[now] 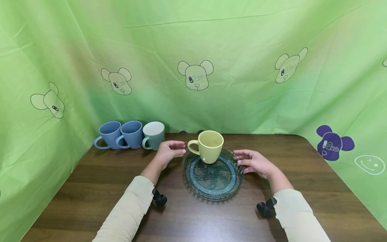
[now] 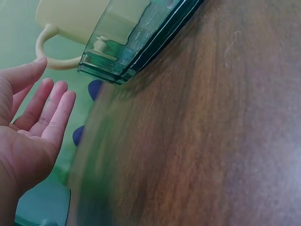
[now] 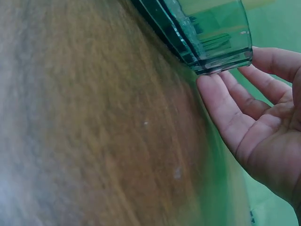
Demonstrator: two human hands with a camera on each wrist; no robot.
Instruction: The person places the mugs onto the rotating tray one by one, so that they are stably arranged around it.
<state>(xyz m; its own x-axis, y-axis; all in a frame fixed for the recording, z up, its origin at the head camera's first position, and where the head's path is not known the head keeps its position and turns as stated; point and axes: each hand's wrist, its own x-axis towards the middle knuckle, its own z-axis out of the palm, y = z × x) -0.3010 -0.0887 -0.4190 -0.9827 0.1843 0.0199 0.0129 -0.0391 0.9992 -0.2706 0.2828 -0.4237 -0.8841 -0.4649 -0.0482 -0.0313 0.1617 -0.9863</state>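
Note:
A round, see-through, blue-green glass dish (image 1: 213, 193) with a low ribbed wall lies on the wooden table. Inside it, towards the far side, a pale yellow mug (image 1: 210, 148) stands upright, its handle pointing left. My left hand (image 1: 170, 153) is held just left of the mug's handle and the dish, fingers loosely extended around nothing; the left wrist view has the thumb tip close to the handle, contact uncertain. At the dish's right rim is my right hand (image 1: 254, 163), its fingertips (image 3: 211, 89) against or very near the outer wall, relaxed rather than curled round it.
Two blue mugs (image 1: 109, 134) and a grey-green mug (image 1: 154, 136) with a white inside stand in a row at the table's back left. A green cloth (image 1: 235, 111) printed with bear heads hangs behind and beside the wooden table (image 1: 105, 188).

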